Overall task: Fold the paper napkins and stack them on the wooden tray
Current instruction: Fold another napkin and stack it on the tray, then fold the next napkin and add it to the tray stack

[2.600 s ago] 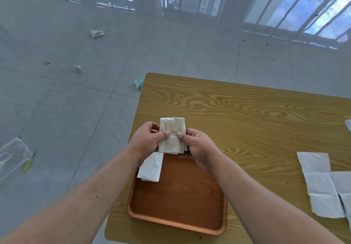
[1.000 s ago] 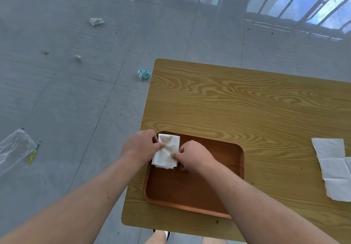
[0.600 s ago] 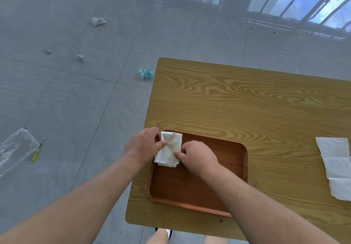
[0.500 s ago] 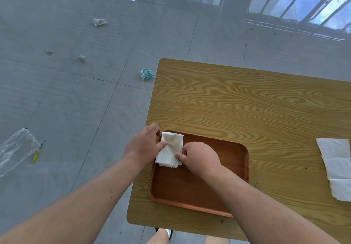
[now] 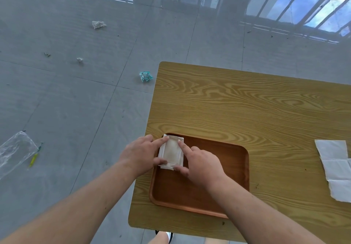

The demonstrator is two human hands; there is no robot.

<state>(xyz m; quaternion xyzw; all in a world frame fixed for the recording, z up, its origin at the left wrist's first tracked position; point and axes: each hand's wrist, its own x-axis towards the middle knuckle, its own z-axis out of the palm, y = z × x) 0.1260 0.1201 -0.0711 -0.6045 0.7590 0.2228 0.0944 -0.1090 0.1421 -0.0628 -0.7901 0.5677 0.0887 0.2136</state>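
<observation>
Stack: folded napkins (image 5: 171,153) lying flat in the far left corner of the tray (image 5: 218,177), tight against the rim.
Left hand (image 5: 139,154): forefinger straight on the far left corner, thumb at the near edge; pressing, gripping nothing.
Right hand (image 5: 204,165): forefinger and thumb laid along the right side; likewise pressing, clasping nothing.
Handling: probably feather-light, soft, limp; apt to slide or spring open.
Hold: best pinched gently along a folded edge.
Waiting: unfolded napkins (image 5: 334,167) at the table (image 5: 228,107) edge, well apart.
</observation>
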